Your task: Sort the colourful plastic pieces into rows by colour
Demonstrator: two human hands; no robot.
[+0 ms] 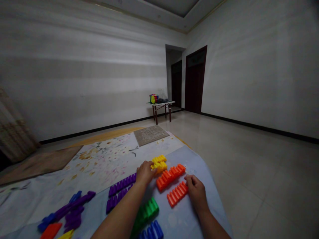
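My left hand has its fingers closed at the left end of the yellow ridged blocks, which lie in two short rows. My right hand is curled, with thumb and fingertips against the right end of the nearer row of orange ridged blocks. Just beyond it stands a taller orange row, between the two hands. Purple ridged rows lie left of my left hand, partly covered by the forearm. Green ridged blocks and blue ridged blocks sit nearer me, partly behind that forearm.
Loose purple, blue, red and yellow pieces lie at the lower left on the flowered cloth. A grey-brown mat is at the far table edge, a brown board at left. A small table holding bags stands by the wall.
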